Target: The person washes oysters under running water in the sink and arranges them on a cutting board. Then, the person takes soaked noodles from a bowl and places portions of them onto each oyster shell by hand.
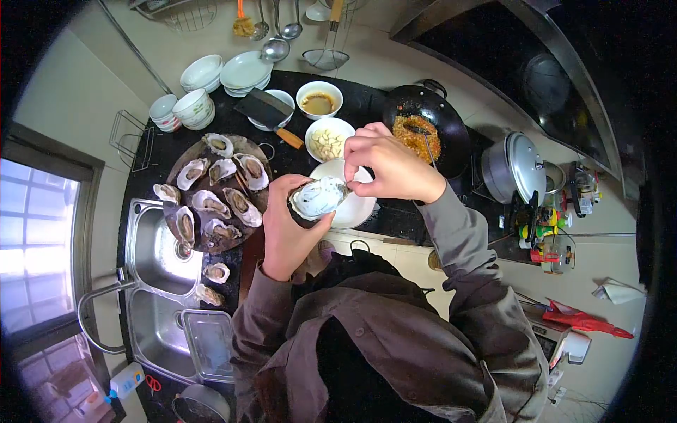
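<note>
My left hand (283,236) is closed around an oyster shell (317,199), its pale, glossy inner side facing up. My right hand (386,163) has its fingers pinched together at the shell's right edge; what lies between the fingertips is hidden. Beneath both hands sits a white bowl (356,211), partly covered by them, so its contents cannot be made out. Just behind is a bowl of peeled garlic cloves (328,139). Several opened oysters (210,203) lie on a round board (185,151) to the left.
A wok (451,137) holds chopped orange-brown food and a utensil. A cleaver (264,109) rests across a bowl, beside a bowl of brown liquid (319,100). Stacked dishes (247,70) stand at the back. The double sink (151,243) is left, a lidded pot (515,169) right.
</note>
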A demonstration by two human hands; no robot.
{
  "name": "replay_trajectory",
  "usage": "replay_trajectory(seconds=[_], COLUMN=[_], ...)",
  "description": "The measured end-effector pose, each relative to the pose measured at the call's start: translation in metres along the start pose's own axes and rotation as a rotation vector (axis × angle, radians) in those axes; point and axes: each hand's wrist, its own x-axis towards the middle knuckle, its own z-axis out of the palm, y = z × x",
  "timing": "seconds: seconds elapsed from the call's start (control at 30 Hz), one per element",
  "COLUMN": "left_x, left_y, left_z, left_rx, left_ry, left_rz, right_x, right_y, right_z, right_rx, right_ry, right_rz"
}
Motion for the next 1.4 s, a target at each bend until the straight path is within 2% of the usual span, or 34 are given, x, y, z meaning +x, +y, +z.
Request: replay_trajectory(seconds=[0.23, 0.47, 0.77, 0.87, 1.0, 1.4], left_x=[-0.002, -0.004, -0.007, -0.01, -0.013, -0.015], left_y=[0.001, 0.002, 0.005, 0.006, 0.006, 0.009], left_z=[0.0, 0.001, 0.006, 0.005, 0.005, 0.007], left_rx=[-0.022, 0.016, 0.006, -0.02, -0.082, -0.089], left_ry=[0.015, 0.044, 0.093, 0.119, 0.111, 0.155], left_rz=[-0.023, -0.027, -0.026, -0.041, -0.034, -0.04], right_x=[0.002, 0.006, 0.012, 0.003, -0.007, -0.014], right_y=[-0.008, -0.017, -0.042, -0.038, -0.032, -0.045], right_z=[0.004, 0.009, 0.018, 0.017, 0.023, 0.041], right_rx=[-0.086, -0.256, -0.048, 0.158, 0.107, -0.011], right_ry=[0.018, 0.142, 0.219, 0.309, 0.391, 0.391], right_rz=[-0.012, -0.043, -0.138, -0.027, 0.129, 0.035])
